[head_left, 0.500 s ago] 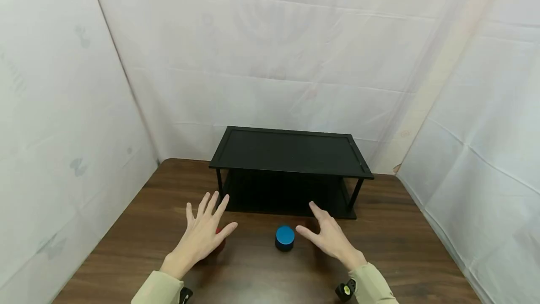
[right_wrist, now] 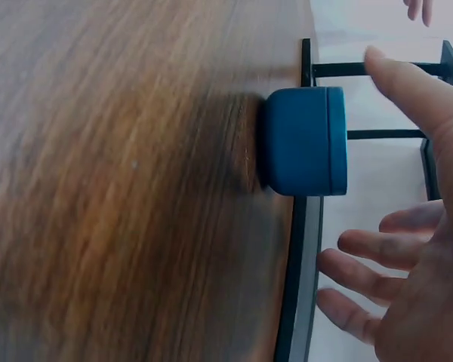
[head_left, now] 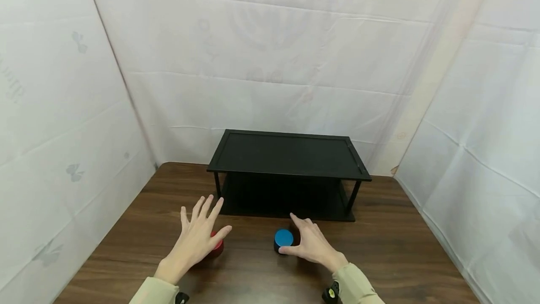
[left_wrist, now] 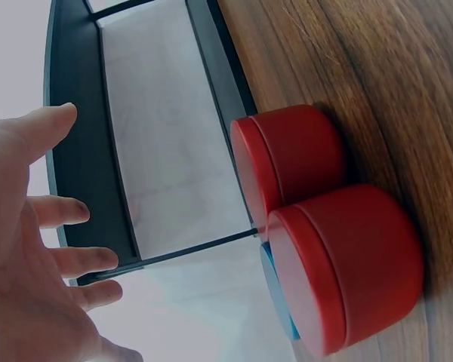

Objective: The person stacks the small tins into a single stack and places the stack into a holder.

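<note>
Blue tin (head_left: 283, 238): standing upright on the desk (head_left: 401, 243), in front of the black shelf (head_left: 291, 154); topped with a flat lid.
Red tins (left_wrist: 355, 264): numbering two in the left wrist view, upright on the desk, close together; impossible to tell whether touching. Placed left of the Blue tin, mostly hidden beneath the left hand in the head view.
Left hand (head_left: 195, 240): open, with fingers straight and spread wide; gripping nothing; held above the desk, near the Red tins.
Right hand (head_left: 312, 244): open, with thumb and fingers parted and slightly bent; gripping nothing; poised just beside the Blue tin, apart from it in the right wrist view.
Shelf build: low, with a rimmed top panel, slim posts and a base panel resting on the desk.
Sleeves (head_left: 356, 284): pale khaki, ending near dark wrist devices (head_left: 331, 293).
Sheeting (head_left: 270, 60): white, creased, faintly printed, hanging behind and at both sides.
</note>
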